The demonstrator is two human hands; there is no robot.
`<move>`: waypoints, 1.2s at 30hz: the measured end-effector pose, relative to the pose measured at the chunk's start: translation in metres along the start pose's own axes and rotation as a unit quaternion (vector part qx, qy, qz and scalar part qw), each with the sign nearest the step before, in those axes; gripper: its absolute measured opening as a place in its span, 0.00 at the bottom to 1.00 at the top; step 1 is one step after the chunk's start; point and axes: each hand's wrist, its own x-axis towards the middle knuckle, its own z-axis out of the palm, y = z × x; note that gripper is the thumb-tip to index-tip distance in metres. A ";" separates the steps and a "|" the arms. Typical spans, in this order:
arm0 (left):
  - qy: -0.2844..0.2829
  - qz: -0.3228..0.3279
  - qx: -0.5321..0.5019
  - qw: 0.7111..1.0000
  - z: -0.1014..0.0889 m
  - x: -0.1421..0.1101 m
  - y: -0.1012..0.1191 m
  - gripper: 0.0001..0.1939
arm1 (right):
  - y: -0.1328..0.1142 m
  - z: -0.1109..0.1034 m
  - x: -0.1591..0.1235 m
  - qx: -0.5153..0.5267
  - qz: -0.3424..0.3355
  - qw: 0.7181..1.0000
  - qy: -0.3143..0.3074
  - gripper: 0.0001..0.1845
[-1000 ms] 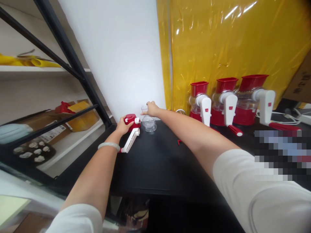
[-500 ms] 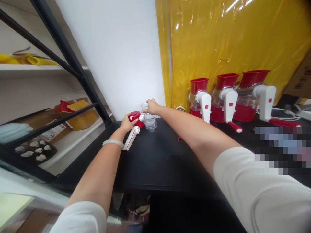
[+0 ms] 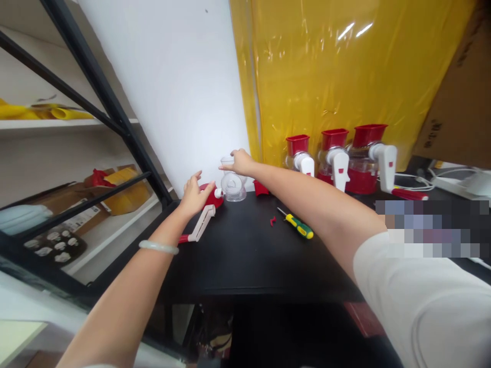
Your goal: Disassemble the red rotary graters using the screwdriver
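Observation:
With fingers spread, my left hand (image 3: 196, 195) hovers at the red round base (image 3: 214, 199), which it partly covers. My right hand (image 3: 241, 162) pinches the top chute of a clear plastic grater housing (image 3: 233, 187) standing upright on the black table. A small white part sits between the base and the housing. Below my left hand lies a white crank handle (image 3: 203, 223) with a red grip. A red plastic piece (image 3: 261, 188) stands right of the housing, partly behind my right forearm. A green-and-yellow screwdriver (image 3: 299, 226) and a small red part (image 3: 272, 221) lie nearer me.
Three assembled rotary graters (image 3: 333, 158) with red hoppers and white cranks stand at the right before a yellow plastic sheet (image 3: 330, 76). A black-framed shelf (image 3: 115, 110) with boxes rises at the left. White cables (image 3: 410, 179) lie at the far right.
My left hand has let go of the red base and opened. My right hand stays on the housing, which looks more upright. The screwdriver has come into view from behind my right arm.

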 end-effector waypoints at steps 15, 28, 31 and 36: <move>-0.065 -0.187 -0.595 0.779 0.044 -0.009 0.139 0.25 | -0.047 -0.127 -0.103 -0.053 -0.100 0.976 0.185 0.27; -0.093 -0.259 -0.671 0.689 0.081 -0.017 0.097 0.28 | 0.077 -0.048 -0.230 -0.172 0.093 0.968 -0.160 0.29; -0.094 -0.267 -0.664 0.692 0.085 -0.020 0.091 0.26 | 0.086 -0.039 -0.233 -0.166 0.106 0.967 -0.160 0.25; -0.046 -0.282 -0.640 0.713 0.096 -0.026 0.089 0.21 | 0.099 -0.039 -0.235 -0.106 0.137 0.973 -0.152 0.15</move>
